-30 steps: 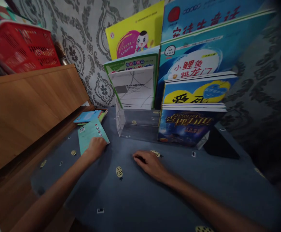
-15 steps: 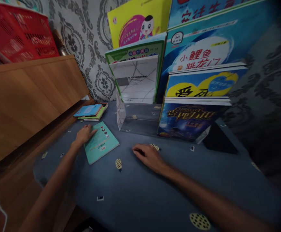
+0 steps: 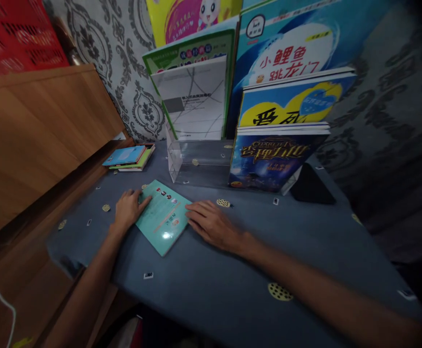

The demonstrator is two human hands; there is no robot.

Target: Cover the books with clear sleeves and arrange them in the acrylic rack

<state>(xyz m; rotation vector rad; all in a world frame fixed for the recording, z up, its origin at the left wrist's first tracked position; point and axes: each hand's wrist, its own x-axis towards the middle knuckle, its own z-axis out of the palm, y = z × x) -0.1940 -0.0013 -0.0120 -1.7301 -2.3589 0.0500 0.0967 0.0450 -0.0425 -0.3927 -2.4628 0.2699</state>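
Observation:
A teal thin book (image 3: 162,220) lies flat and slanted on the dark grey-blue tablecloth, between my two hands. My left hand (image 3: 126,209) grips its left edge, with the thumb over the cover and the other fingers bent at the side. From the right, my right hand (image 3: 212,223) reaches the book's right edge, its fingers stretched out and the fingertips touching there. Small pictures and printed text show on the book's upward face. Behind it stands a clear book rack (image 3: 199,169), with a dark blue book (image 3: 269,162) in its front right part.
Several larger books, including a white-covered one (image 3: 196,104), stand in the rack's rear tiers. A small stack of books (image 3: 129,157) sits at the back left near a wooden panel (image 3: 51,121). A red basket (image 3: 18,38) rests above. The table's left edge is close to my left forearm.
The teal book has shifted right and turned, with my left hand moving along with it. My right hand has come up to the book's right edge. The view has tilted slightly down.

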